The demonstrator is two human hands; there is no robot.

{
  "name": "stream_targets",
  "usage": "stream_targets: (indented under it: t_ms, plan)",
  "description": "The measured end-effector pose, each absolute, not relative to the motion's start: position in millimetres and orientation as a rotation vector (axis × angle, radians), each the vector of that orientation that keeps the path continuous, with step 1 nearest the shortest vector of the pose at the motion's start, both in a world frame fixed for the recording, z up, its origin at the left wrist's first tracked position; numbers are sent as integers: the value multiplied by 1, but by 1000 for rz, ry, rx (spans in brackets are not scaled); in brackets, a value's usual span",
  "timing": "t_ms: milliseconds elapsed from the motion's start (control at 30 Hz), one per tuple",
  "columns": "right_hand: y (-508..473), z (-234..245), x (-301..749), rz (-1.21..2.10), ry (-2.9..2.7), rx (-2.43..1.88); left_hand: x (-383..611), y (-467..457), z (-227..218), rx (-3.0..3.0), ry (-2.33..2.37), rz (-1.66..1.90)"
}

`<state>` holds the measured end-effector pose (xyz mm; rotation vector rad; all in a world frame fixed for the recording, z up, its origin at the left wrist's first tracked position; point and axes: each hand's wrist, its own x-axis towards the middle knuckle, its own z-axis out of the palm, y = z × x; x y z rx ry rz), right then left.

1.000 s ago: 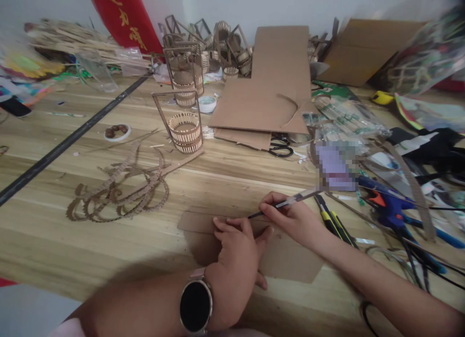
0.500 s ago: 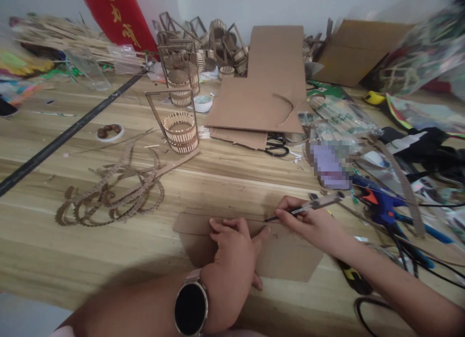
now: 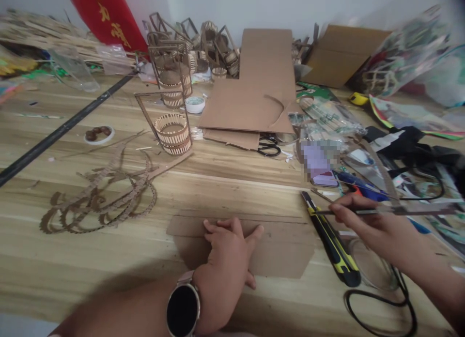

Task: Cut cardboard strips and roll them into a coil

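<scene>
My left hand (image 3: 228,259), a watch on its wrist, lies with fingers spread on a piece of brown cardboard (image 3: 286,254), pressing it to the table. A dark line runs along the cardboard's far edge, beyond my fingertips. To the right, my right hand (image 3: 385,235) is closed round a pen (image 3: 366,211) whose tip points left. The pen is off the cardboard and passes over the upper end of a yellow and black utility knife (image 3: 332,245). That knife lies just right of the cardboard.
Curled corrugated strips (image 3: 105,201) lie at left, near a small handled basket (image 3: 172,133). Behind are a large cardboard sheet (image 3: 254,95) and scissors (image 3: 269,147). A phone (image 3: 319,167), a blue glue gun (image 3: 363,187) and a black cable (image 3: 378,298) crowd the right.
My right hand has lifted the pen from the cardboard and moved right, uncovering the drawn line and the utility knife. My left hand stays on the cardboard. The view has shifted slightly.
</scene>
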<state>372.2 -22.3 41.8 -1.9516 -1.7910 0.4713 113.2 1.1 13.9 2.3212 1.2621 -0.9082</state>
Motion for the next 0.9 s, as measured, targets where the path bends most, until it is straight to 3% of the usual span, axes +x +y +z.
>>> stream_targets:
  t_ms: [133, 300, 367, 900]
  plan:
    - [6, 43, 329, 562, -1768, -1768, 111, -5, 6, 2389, 1288, -827]
    - [50, 26, 243, 1262, -1827, -1433, 113, -6, 10, 2364, 1319, -827]
    - [62, 18, 210, 1401, -1847, -1343, 114, -6, 11, 2379, 1317, -773]
    - [76, 8, 155, 1393, -2068, -1286, 108, -18, -28, 2489, 1375, -560]
